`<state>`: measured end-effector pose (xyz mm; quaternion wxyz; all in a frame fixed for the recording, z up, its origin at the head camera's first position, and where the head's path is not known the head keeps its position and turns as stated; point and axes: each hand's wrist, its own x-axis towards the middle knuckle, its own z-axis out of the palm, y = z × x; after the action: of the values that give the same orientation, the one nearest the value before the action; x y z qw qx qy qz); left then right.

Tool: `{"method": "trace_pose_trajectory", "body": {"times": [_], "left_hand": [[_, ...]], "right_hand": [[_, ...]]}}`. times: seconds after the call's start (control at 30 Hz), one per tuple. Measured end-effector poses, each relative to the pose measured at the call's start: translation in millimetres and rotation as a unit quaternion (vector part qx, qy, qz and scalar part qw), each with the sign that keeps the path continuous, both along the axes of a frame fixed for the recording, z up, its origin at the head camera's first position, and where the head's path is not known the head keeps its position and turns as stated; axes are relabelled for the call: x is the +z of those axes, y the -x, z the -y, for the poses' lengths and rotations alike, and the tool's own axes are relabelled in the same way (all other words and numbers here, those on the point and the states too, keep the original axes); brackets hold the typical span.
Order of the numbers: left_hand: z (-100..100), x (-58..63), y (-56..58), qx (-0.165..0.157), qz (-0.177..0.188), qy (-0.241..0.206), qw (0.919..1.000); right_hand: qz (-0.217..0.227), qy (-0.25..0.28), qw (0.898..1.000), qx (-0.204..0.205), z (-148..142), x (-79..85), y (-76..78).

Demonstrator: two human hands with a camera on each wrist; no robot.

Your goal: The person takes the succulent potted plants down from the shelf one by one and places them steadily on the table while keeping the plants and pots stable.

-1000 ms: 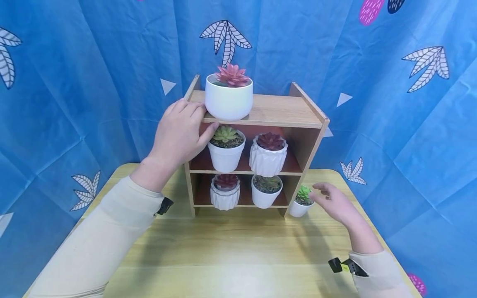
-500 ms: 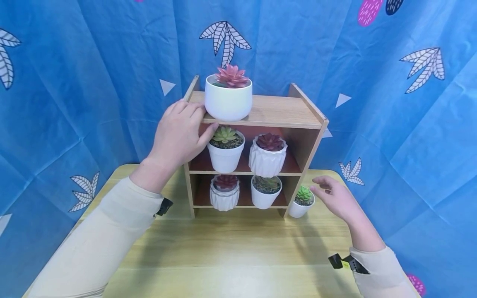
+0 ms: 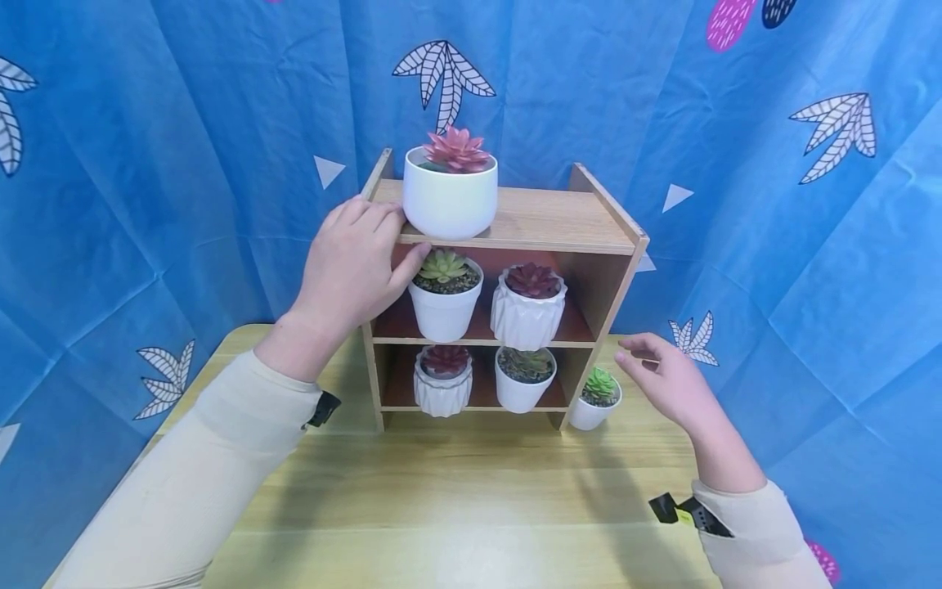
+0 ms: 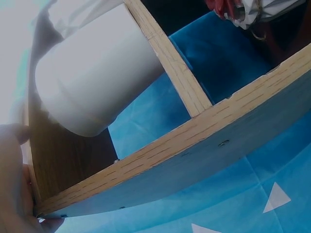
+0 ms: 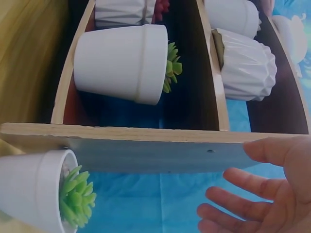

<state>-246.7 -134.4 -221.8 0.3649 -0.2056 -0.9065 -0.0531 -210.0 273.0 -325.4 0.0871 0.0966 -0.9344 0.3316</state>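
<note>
My left hand (image 3: 352, 266) holds the left front corner of the small wooden shelf unit (image 3: 567, 219), its fingers over the top board and thumb below. Right beside those fingers, a white pot with a pink succulent (image 3: 450, 196) stands on the top board. My right hand (image 3: 668, 383) hovers off the unit's right side, fingers spread and relaxed, holding nothing. Just below it, a small white pot with a bright green succulent (image 3: 594, 405) stands on the table against the unit's foot. The right wrist view shows that hand (image 5: 272, 194) near the side panel (image 5: 160, 154).
On the middle shelf stand a pale green succulent (image 3: 446, 303) and a dark red one in a ribbed pot (image 3: 528, 315). The bottom shelf bears another ribbed pot (image 3: 443, 388) and a dark green succulent (image 3: 524, 384). Blue cloth (image 3: 221, 123) surrounds the wooden table (image 3: 456, 491).
My right hand has risen and drawn slightly away from the bright green succulent's pot. The left hand keeps its hold, and the pots stand where they were.
</note>
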Motion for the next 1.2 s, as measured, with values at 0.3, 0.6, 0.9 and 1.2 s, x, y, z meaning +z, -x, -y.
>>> {"method": "trace_pose_trajectory", "body": {"times": [0.3, 0.6, 0.9, 1.2], "left_hand": [[0.9, -0.5, 0.4, -0.003, -0.007, 0.000, 1.0000], [1.4, 0.2, 0.9, -0.001, -0.011, 0.005, 0.9999], [0.8, -0.5, 0.6, 0.001, -0.007, 0.007, 1.0000], [0.8, -0.5, 0.5, 0.001, -0.008, 0.006, 0.9999]], "right_hand": [[-0.013, 0.012, 1.000, 0.006, 3.2, 11.6, 1.0], [-0.026, 0.025, 0.999, -0.004, 8.8, 27.0, -1.1], [-0.054, 0.024, 0.998, -0.013, 13.0, 39.7, -3.0], [-0.086, 0.036, 0.996, -0.014, 16.7, 49.8, -3.5]]}}
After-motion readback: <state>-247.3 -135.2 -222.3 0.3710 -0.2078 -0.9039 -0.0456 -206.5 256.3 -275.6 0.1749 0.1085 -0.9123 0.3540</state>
